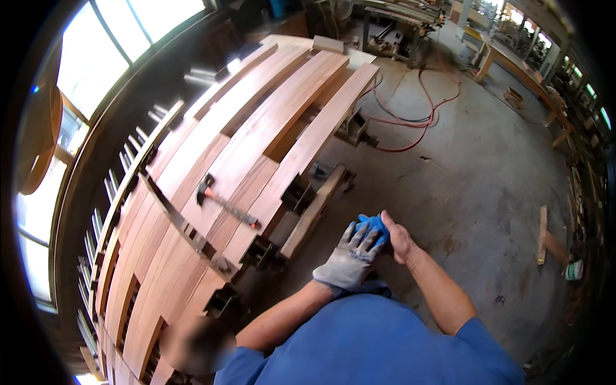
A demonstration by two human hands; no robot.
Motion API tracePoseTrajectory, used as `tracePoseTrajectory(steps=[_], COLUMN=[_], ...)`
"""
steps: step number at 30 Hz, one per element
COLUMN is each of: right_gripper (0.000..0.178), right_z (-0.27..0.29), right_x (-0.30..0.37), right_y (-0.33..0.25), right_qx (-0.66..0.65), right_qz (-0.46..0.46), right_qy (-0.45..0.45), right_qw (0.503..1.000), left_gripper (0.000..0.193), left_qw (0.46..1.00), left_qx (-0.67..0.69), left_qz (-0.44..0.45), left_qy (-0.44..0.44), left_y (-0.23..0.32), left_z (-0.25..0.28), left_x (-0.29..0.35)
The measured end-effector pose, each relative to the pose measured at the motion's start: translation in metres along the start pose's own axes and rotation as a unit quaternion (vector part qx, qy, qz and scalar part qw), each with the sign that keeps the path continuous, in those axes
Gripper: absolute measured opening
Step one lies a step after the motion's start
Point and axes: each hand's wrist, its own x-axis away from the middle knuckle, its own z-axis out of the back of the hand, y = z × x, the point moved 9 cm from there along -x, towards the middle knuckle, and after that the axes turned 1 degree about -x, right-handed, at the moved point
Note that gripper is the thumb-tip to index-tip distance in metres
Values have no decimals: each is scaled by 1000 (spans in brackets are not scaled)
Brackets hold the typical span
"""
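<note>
My left hand [348, 262] wears a grey work glove with a blue cuff. Its fingers bend over a crumpled bright blue glove [371, 226] in front of my body. On the other side of that bundle is my bare right hand [399, 240], thumb pointing up and fingers curled behind the blue material, partly hidden. The two hands meet around it, beside the bench edge. To their left, a claw hammer [228, 206] with a grey and red handle lies on long wooden boards [240, 151].
Metal bar clamps [176, 215] cross the boards, and black clamp ends [260, 252] jut from the near side. A blurred round shape [197, 344] is at lower left. Red hose [420, 128] coils on the concrete floor [449, 186]. A long wooden bench [526, 77] stands far right.
</note>
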Motion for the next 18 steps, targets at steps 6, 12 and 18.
tracePoseTrajectory(steps=[6, 12, 18], right_gripper=[28, 25, 47], right_z=[-4, 65, -27], right_x=[-26, -62, -33], right_y=[10, 9, 13], right_qx=[201, 158, 328], right_qz=[109, 108, 19], right_qy=[63, 128, -65], right_qw=[972, 973, 942], left_gripper=[59, 65, 56], left_qw=[998, 988, 976], left_qx=[18, 139, 182], left_qz=[15, 57, 64], left_qy=[60, 20, 104], left_y=[-7, -12, -28], left_z=[-1, -5, 20], left_x=[22, 8, 23])
